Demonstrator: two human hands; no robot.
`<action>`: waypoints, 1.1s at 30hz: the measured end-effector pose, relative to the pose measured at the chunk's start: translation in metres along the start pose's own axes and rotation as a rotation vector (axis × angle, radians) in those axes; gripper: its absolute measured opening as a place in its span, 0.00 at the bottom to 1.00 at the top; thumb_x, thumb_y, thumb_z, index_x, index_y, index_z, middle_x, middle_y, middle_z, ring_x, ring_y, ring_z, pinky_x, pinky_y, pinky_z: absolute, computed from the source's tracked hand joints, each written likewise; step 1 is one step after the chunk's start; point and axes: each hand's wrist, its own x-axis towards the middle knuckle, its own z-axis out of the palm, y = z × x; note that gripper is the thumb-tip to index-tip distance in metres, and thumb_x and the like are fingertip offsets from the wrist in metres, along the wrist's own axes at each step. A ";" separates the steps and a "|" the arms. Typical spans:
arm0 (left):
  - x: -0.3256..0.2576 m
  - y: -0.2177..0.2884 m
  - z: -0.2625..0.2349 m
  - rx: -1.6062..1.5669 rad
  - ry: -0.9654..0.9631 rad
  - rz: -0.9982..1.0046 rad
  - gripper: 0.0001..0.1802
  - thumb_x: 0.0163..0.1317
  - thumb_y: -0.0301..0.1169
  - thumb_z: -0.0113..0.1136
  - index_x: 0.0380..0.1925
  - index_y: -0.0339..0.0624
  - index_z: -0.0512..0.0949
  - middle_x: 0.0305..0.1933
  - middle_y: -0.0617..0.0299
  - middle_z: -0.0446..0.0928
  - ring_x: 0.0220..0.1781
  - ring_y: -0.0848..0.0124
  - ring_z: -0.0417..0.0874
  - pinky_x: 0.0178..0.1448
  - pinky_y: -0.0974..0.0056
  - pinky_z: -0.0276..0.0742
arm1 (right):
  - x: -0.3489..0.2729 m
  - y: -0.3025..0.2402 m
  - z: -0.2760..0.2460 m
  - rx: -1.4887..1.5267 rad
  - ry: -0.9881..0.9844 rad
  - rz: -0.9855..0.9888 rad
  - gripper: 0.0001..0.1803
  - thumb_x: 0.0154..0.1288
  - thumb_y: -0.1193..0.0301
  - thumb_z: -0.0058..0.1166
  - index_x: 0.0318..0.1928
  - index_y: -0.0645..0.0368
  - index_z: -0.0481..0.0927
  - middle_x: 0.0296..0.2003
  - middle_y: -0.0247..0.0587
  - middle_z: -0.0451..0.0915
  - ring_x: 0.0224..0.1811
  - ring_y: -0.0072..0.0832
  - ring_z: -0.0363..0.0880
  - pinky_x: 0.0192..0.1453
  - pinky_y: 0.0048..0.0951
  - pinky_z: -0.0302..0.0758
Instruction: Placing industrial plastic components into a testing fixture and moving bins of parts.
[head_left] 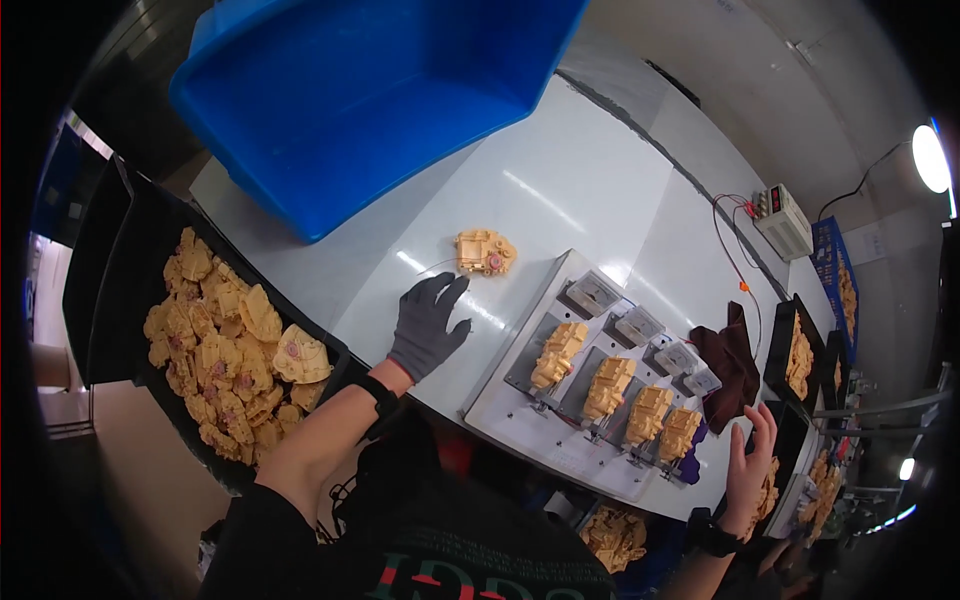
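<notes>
Lying alone on the white tabletop [530,190], the yellow housing [484,252] is just beyond the gray-gloved left hand [430,325], whose fingers are spread and hold nothing; perhaps this place is chosen for easy reach. The bare right hand [750,460], also with fingers apart and seemingly empty, is near the brown cloth [728,368], while four similar housings [607,388] sit in a row on the white fixture board [500,400], each before one meter [638,325], probably for clear matching.

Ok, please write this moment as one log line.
left hand: gloved, open, near loose part | right hand: bare, open | fixture board: four tan units
</notes>
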 end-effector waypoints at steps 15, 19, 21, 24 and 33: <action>0.070 -0.010 0.028 -0.010 -0.380 0.111 0.30 0.47 0.39 0.64 0.53 0.47 0.72 0.48 0.54 0.74 0.46 0.55 0.77 0.50 0.56 0.74 | -0.176 -0.132 0.070 0.334 -0.259 0.200 0.11 0.59 0.75 0.57 0.44 0.59 0.79 0.46 0.46 0.76 0.49 0.41 0.76 0.54 0.34 0.72; 0.059 -0.002 0.036 -0.581 -0.495 -0.282 0.24 0.59 0.43 0.59 0.49 0.38 0.73 0.42 0.50 0.79 0.42 0.56 0.81 0.46 0.62 0.75 | -0.194 -0.137 0.092 0.442 -0.323 0.187 0.11 0.60 0.74 0.56 0.43 0.59 0.78 0.42 0.45 0.78 0.46 0.41 0.76 0.50 0.34 0.74; 0.050 -0.006 0.048 -1.041 -0.510 -0.732 0.24 0.63 0.45 0.54 0.47 0.33 0.73 0.40 0.47 0.79 0.42 0.60 0.81 0.45 0.64 0.75 | -0.201 -0.131 0.102 0.455 -0.371 0.155 0.10 0.60 0.74 0.55 0.43 0.60 0.78 0.40 0.45 0.78 0.44 0.41 0.77 0.48 0.33 0.74; 0.037 -0.014 0.064 -0.963 -0.482 -0.683 0.25 0.63 0.45 0.55 0.47 0.32 0.72 0.41 0.46 0.78 0.40 0.61 0.82 0.41 0.64 0.76 | -0.199 -0.127 0.107 0.466 -0.435 0.216 0.10 0.60 0.74 0.55 0.42 0.61 0.78 0.38 0.45 0.78 0.42 0.41 0.77 0.47 0.34 0.74; 0.021 0.005 0.071 -0.813 -0.510 -0.415 0.25 0.61 0.47 0.55 0.47 0.36 0.75 0.45 0.48 0.78 0.49 0.54 0.79 0.54 0.57 0.72 | -0.170 -0.136 0.121 0.432 -0.502 0.156 0.11 0.59 0.74 0.56 0.44 0.62 0.78 0.39 0.47 0.79 0.42 0.41 0.79 0.47 0.32 0.75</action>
